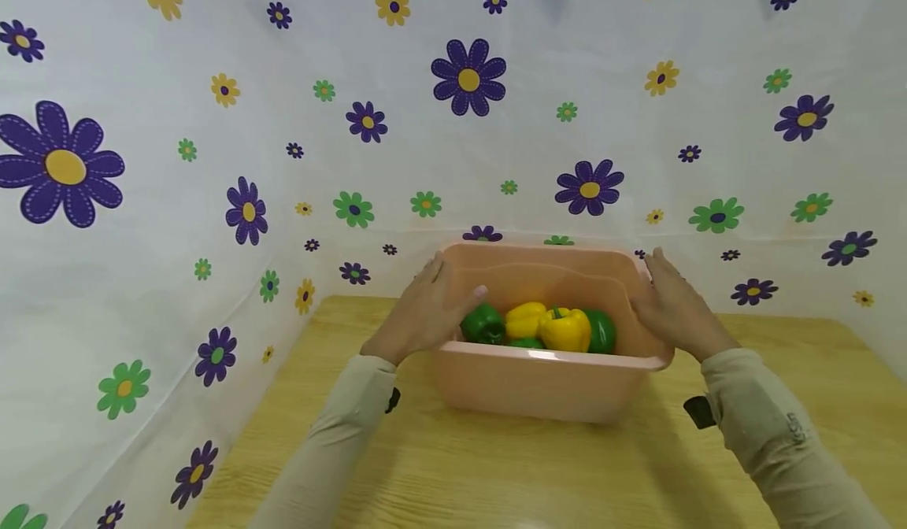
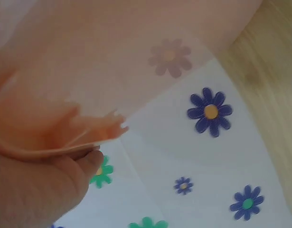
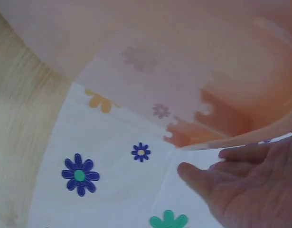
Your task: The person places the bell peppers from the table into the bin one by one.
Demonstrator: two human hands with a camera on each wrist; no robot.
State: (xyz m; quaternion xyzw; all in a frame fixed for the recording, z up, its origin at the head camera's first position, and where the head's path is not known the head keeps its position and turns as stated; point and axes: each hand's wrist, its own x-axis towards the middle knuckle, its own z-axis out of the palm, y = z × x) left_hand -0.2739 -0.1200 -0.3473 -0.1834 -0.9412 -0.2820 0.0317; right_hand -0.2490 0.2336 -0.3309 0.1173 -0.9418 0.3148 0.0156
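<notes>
A peach-pink plastic tub stands upright on the wooden table, holding yellow bell peppers and green bell peppers. At the tub's left end my left hand grips the rim, its thumb over the inside. The left wrist view has the fingers of that left hand against the rim's underside. My right hand is at the right end of the rim. In the right wrist view, the right hand has loosely spread fingers, with a visible gap below the rim. Its thumb is hidden there.
The wooden table extends in front of the tub and to both sides. A white flower-printed sheet hangs close behind the tub and along the left side. Dark straps show at both wrists.
</notes>
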